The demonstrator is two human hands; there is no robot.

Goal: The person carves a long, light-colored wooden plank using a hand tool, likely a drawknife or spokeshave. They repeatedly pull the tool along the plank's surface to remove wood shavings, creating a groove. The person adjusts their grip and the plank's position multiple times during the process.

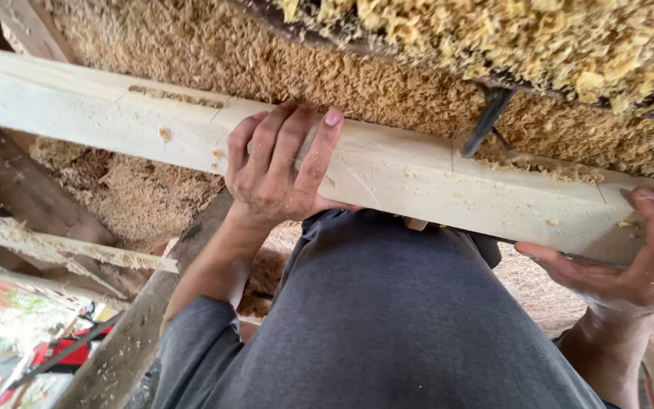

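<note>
A long pale wooden beam runs across the view from upper left to right, with pencil lines and shallow notches on its top face. It rests over my grey-clothed leg. My left hand grips the beam near its middle, fingers curled over the top face and far edge. At the right edge of the view my right hand clasps the beam's near edge, fingers wrapped over the top and thumb stretched along the underside.
Sawdust and curled wood shavings cover the ground beyond the beam. A dark metal rod pokes out of them just behind the beam. Rough planks and offcuts lie at the left, dusted with chips.
</note>
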